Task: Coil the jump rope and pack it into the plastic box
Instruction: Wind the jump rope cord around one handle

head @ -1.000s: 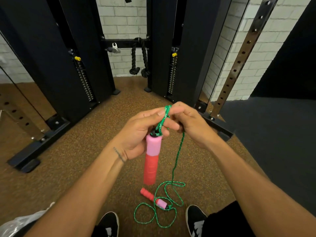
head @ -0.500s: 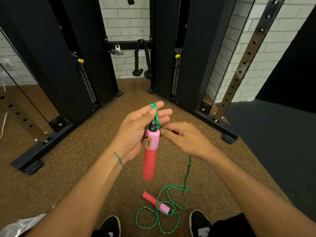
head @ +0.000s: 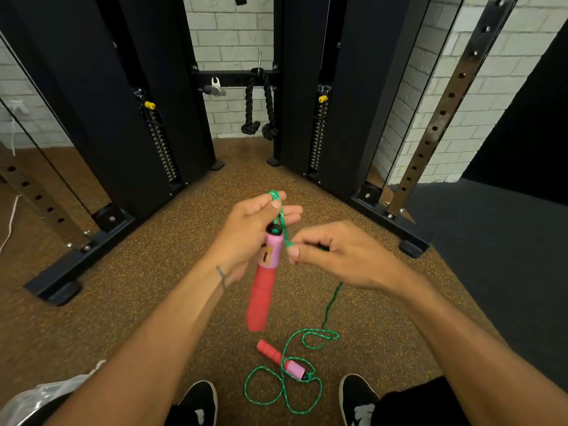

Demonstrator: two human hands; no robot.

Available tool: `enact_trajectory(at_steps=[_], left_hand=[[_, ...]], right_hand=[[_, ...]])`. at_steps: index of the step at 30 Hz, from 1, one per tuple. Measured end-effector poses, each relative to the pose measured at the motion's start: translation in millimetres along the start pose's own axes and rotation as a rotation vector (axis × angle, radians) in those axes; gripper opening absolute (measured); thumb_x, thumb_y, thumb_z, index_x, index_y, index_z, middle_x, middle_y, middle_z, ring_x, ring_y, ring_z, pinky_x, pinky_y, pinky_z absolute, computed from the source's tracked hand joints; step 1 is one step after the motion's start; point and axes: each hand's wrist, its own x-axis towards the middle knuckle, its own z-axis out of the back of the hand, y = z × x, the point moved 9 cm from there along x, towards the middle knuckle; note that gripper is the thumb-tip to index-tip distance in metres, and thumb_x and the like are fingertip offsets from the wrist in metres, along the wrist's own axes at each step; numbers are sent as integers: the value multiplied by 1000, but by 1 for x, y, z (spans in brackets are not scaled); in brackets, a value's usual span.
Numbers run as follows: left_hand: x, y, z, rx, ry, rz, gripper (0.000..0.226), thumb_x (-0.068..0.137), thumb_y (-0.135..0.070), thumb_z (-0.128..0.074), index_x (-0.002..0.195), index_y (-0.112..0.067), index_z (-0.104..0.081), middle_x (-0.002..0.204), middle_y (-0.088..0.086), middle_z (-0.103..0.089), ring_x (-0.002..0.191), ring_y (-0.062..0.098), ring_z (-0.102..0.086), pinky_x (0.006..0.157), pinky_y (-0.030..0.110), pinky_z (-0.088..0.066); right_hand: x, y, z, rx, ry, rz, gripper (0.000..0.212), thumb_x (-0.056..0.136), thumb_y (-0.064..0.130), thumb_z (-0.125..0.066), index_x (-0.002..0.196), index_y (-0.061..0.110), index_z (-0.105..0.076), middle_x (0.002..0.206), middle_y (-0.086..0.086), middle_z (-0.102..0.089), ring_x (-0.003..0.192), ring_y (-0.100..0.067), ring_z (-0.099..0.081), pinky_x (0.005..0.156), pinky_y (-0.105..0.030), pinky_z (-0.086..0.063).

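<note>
My left hand holds the green jump rope looped over its fingers, with one pink-and-red handle hanging down beside the palm. My right hand pinches the green rope just right of that handle's top. From there the rope drops to the floor, where it lies in loose loops around the second handle between my shoes. A crumpled clear plastic thing shows at the bottom left edge; I cannot tell whether it is the box.
Black cable-machine columns stand ahead on both sides, their base feet reaching onto the brown speckled floor. A black rope attachment hangs at the white brick wall. A dark mat lies at right.
My right hand has come down from beside the left fingertips to the handle's top, sliding along the rope. The rope loop stays over my left fingers.
</note>
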Motion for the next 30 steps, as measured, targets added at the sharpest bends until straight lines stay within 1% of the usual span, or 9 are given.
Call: enact_trajectory(at_steps=[4, 10, 12, 14, 16, 21, 26, 28, 30], left_hand=[[3, 4, 9, -304, -68, 76, 28, 102, -7, -43, 125, 5, -55, 110, 18, -74, 98, 17, -74, 66, 19, -57], [1, 5, -1, 0, 56, 33, 32, 103, -11, -44, 133, -6, -55, 105, 9, -77, 96, 16, -73, 80, 24, -57], [-3, 4, -9, 107, 136, 30, 31, 102, -7, -44, 131, -4, -57, 98, 5, -77, 87, 9, -73, 75, 18, -55], [-12, 4, -23, 190, 246, 39, 27, 101, -1, -42, 117, 2, -63, 87, 2, -75, 74, 2, -70, 68, 12, -52], [-19, 5, -35, 165, 318, 69, 28, 100, 0, -40, 109, -1, -66, 87, 9, -76, 73, 8, -72, 69, 15, -54], [-21, 4, -43, -29, 384, 129, 31, 101, -7, -38, 118, -3, -64, 85, 13, -77, 65, 10, -69, 61, 15, -52], [-25, -1, -48, -64, 459, 109, 34, 96, -18, -45, 118, -6, -69, 82, 11, -75, 62, 9, -63, 63, 17, -51], [-25, -2, -48, -74, 452, 80, 35, 95, -20, -46, 120, -8, -68, 84, 9, -75, 65, 8, -64, 65, 17, -50], [-23, -5, -46, -77, 408, 38, 35, 98, -20, -45, 124, -9, -66, 90, 8, -76, 68, 7, -66, 66, 16, -51]], right_hand=[[2, -6, -24, -190, 117, 20, 22, 98, 48, -50, 91, 35, -67, 60, 6, -56, 57, -10, -53, 57, -36, -44], [4, 6, 1, -10, -48, 70, 23, 96, 44, -55, 84, 28, -68, 66, 3, -63, 58, -10, -56, 56, -30, -41], [1, 4, 11, 99, -100, 52, 22, 96, 41, -57, 85, 24, -66, 79, -1, -70, 74, -18, -66, 64, -38, -50], [1, 4, 20, 193, -148, 47, 20, 97, 43, -55, 88, 27, -64, 80, -2, -69, 76, -26, -67, 68, -50, -54], [3, 1, 31, 267, -227, 39, 21, 98, 42, -54, 91, 25, -65, 78, -3, -67, 76, -30, -65, 72, -55, -53], [7, -22, 48, 465, -349, -24, 16, 101, 26, -54, 93, 15, -63, 81, 13, -63, 79, -3, -63, 77, -30, -50], [8, -37, 48, 445, -377, -87, 20, 102, 32, -51, 88, 24, -63, 75, 19, -60, 72, 2, -54, 72, -24, -42], [9, -41, 47, 458, -374, -112, 23, 103, 34, -48, 88, 24, -62, 70, 20, -58, 64, 5, -51, 64, -16, -38], [10, -49, 44, 446, -356, -147, 26, 104, 37, -45, 90, 23, -63, 66, 14, -54, 57, 2, -43, 56, -18, -34]])
